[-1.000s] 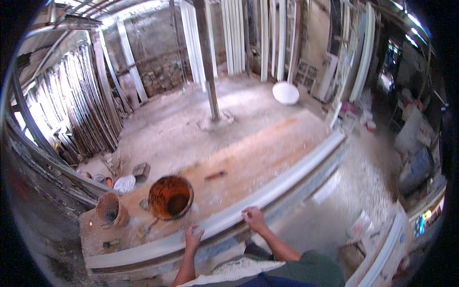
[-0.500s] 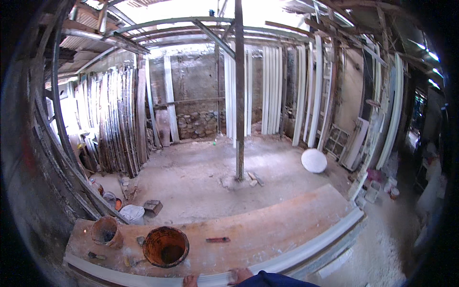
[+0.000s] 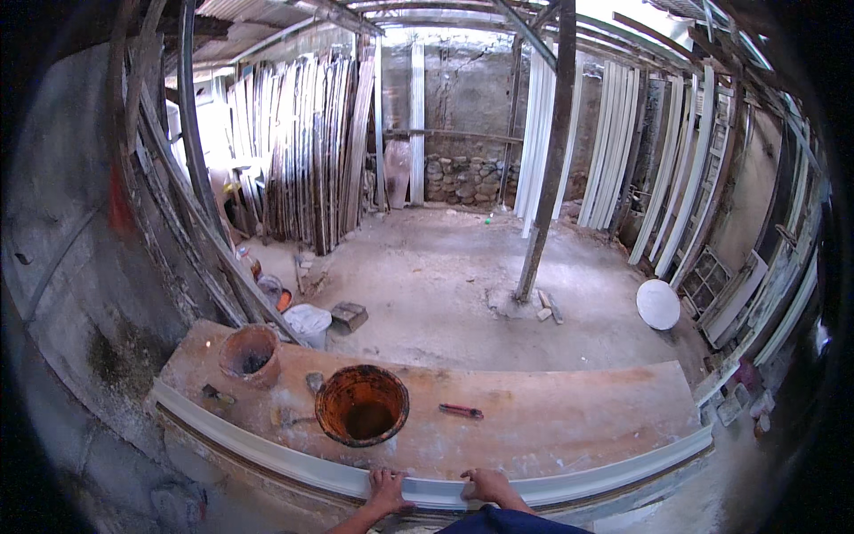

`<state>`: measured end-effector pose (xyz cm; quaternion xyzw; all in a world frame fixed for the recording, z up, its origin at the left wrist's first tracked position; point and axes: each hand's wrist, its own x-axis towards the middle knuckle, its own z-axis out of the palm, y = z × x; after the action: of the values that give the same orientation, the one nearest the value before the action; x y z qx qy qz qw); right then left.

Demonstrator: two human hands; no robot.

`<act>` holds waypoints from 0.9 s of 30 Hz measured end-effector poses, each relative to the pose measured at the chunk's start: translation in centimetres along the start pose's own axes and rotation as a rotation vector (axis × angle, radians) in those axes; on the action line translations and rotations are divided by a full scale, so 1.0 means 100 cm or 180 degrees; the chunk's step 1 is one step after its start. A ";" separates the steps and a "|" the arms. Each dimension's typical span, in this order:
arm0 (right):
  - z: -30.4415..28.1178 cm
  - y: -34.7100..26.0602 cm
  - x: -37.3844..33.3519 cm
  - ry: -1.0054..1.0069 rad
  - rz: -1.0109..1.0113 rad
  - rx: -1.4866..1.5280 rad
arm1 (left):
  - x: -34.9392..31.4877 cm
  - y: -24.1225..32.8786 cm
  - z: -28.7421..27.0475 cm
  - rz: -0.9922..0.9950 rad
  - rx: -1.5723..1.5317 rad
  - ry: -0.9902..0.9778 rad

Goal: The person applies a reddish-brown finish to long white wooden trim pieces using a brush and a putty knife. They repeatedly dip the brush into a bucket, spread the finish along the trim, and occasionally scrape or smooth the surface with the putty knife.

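resting on white moulding: left hand, right hand, fingers seemingly spread flat, not gripping.

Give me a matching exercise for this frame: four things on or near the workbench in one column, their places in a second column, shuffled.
Things:
1. rusty orange bucket
2. small clay-coloured pot
3. white round disc
4. white moulding strip

Places:
A. on the floor at right, near leaning white boards
B. along the bench's near edge, under left hand and right hand
C. at the bench's left end
D. mid-bench, just beyond the hands

Pairs: 1-D, 2-C, 3-A, 4-B
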<state>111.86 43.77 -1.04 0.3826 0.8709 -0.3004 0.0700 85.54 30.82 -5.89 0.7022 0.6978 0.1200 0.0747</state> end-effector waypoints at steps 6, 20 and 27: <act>0.014 0.005 -0.002 -0.0070 0.0208 -0.0320 | -0.033 -0.016 -0.020 -0.0287 -0.0797 0.1024; -0.008 -0.018 -0.060 0.0428 -0.0308 -0.0641 | -0.065 -0.154 -0.007 -0.4211 -0.3706 0.2889; -0.021 0.072 -0.125 -0.1070 0.0688 -0.1462 | -0.084 -0.125 -0.045 -0.3483 -0.3972 0.2638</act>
<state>125.95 41.01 1.68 0.3921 0.8465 -0.1456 0.3294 72.33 22.34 -5.55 0.0088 0.7121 0.6633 0.2300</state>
